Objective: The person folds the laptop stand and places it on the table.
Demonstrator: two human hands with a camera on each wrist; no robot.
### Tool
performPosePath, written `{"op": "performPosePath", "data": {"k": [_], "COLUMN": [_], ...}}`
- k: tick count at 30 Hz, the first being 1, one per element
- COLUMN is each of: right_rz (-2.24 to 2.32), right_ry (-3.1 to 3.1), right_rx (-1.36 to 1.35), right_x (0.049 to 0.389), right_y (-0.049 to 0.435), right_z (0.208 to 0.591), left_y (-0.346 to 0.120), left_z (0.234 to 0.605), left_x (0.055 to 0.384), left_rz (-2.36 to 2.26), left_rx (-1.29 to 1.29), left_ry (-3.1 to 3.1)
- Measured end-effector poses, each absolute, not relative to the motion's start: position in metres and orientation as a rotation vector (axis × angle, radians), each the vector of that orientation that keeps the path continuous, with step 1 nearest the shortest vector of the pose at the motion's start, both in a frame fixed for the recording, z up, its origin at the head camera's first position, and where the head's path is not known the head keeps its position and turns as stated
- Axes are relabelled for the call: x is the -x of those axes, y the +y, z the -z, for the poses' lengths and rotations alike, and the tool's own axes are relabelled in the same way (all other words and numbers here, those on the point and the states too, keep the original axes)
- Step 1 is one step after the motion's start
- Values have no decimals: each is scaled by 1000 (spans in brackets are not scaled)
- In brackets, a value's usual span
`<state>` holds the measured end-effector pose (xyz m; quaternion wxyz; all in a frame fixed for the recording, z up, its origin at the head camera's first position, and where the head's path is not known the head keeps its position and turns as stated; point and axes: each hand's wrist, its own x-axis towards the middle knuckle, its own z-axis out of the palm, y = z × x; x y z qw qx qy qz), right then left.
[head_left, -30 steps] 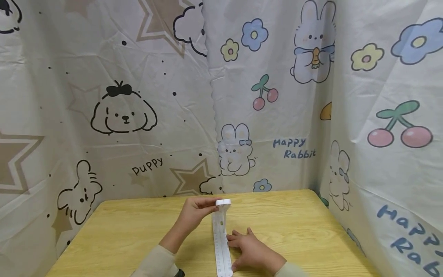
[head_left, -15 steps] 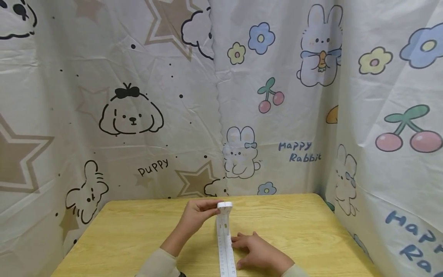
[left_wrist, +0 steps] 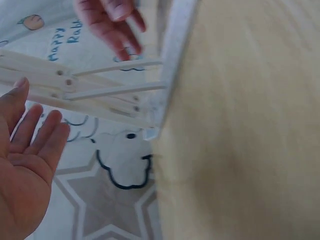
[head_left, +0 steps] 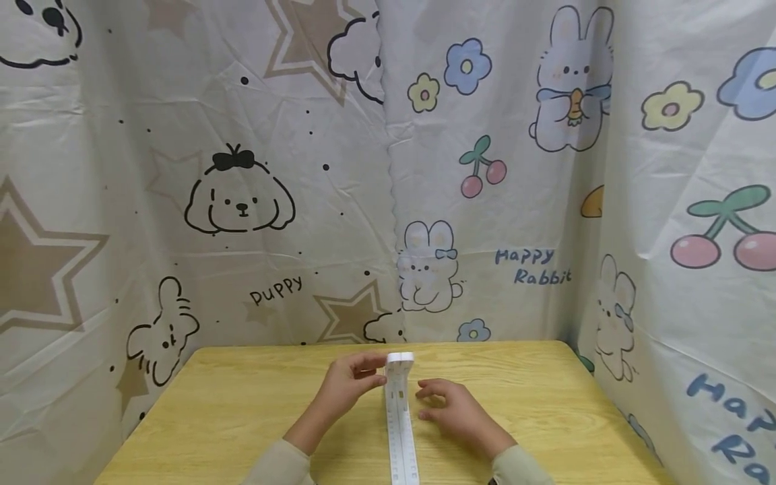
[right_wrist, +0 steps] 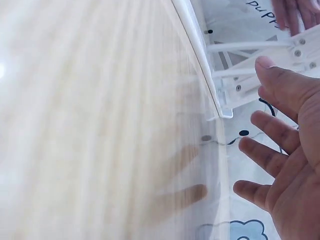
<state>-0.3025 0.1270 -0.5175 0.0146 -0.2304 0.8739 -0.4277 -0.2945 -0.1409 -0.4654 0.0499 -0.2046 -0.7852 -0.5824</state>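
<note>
A white folding stand (head_left: 400,417) stands on the table, its long flat base strip running toward me. Its upright part (left_wrist: 95,102) rises at the far end, braced by thin struts and dotted with rivets. My left hand (head_left: 345,384) is at the left side of the upright, fingertips right at its edge. In the left wrist view this left hand (left_wrist: 25,170) shows spread, fairly straight fingers, the thumb overlapping the upright. To the right of the stand, my right hand (head_left: 457,407) hovers apart from it, fingers relaxed. The right wrist view shows the right hand (right_wrist: 295,150) with nothing in it.
The yellow wood-grain table (head_left: 254,397) has rounded far corners. Behind it and along both sides hang pale curtains (head_left: 339,202) printed with puppies, rabbits, stars, flowers and cherries. The back curtain comes right down to the far table edge.
My right hand has lifted away from the base strip and moved up beside the upright. The left hand has eased from pinching the top to looser fingers. The head view has swung slightly left.
</note>
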Motion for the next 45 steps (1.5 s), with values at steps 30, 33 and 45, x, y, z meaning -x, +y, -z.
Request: {"op": "performPosePath", "data": {"k": [30, 33, 45], "right_rz": [1194, 1180, 1091], "right_ry": [2624, 2621, 2703], "right_rx": [891, 912, 948], "right_x": [351, 353, 356], "right_y": [107, 105, 100], "right_z": [531, 531, 537], "left_y": [-127, -125, -123], "left_z": [523, 522, 520], "left_x": [330, 329, 332], "left_rz": [1088, 1010, 963], "left_rx": [704, 715, 779], "left_ry": [-2854, -2875, -2900]}}
